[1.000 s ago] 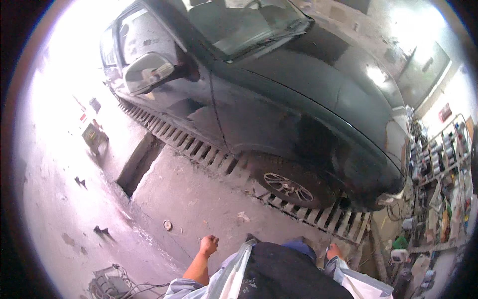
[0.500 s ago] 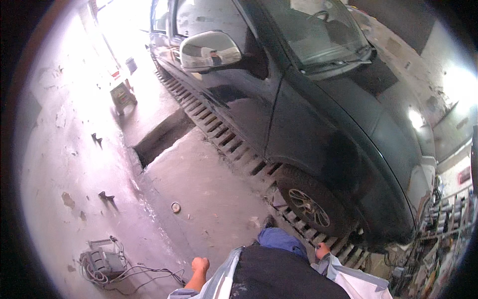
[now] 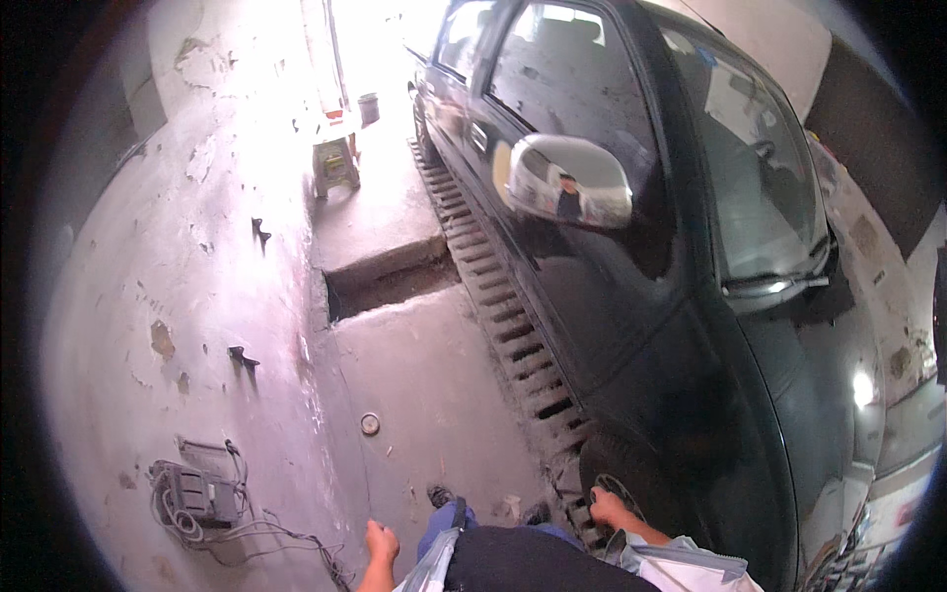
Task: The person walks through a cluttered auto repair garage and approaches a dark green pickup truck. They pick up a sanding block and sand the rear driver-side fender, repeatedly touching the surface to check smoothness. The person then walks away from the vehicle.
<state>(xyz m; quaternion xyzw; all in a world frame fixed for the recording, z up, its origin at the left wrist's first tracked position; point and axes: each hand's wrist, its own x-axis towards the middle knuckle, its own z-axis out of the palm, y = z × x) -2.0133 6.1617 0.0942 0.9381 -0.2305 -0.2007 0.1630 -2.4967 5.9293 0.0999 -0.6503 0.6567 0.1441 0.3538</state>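
Note:
My left hand (image 3: 381, 541) hangs low beside me, fingers curled in, near the wall side; nothing shows in it. Farther right, my right hand (image 3: 610, 505) is held out in front of the pickup's front wheel (image 3: 623, 472), its fingers closed. Whether a small thing is in that hand I cannot make out. A dark vehicle (image 3: 631, 335) with a chrome side mirror (image 3: 569, 182) fills the right side. Its tyres stand along a slatted metal track (image 3: 513, 335).
A rectangular pit (image 3: 390, 288) cuts the concrete floor (image 3: 424, 380) ahead. On it lies a small round lid-like thing (image 3: 370, 424). A grey box with coiled cables (image 3: 202, 496) and black hooks (image 3: 242, 357) are on the left wall. A stool (image 3: 335, 165) and a bucket (image 3: 369, 108) stand farther off.
My view has swung left toward the pit and the vehicle's side, and both my shoes now show. My right hand now appears in front of the wheel; my left stays low and curled.

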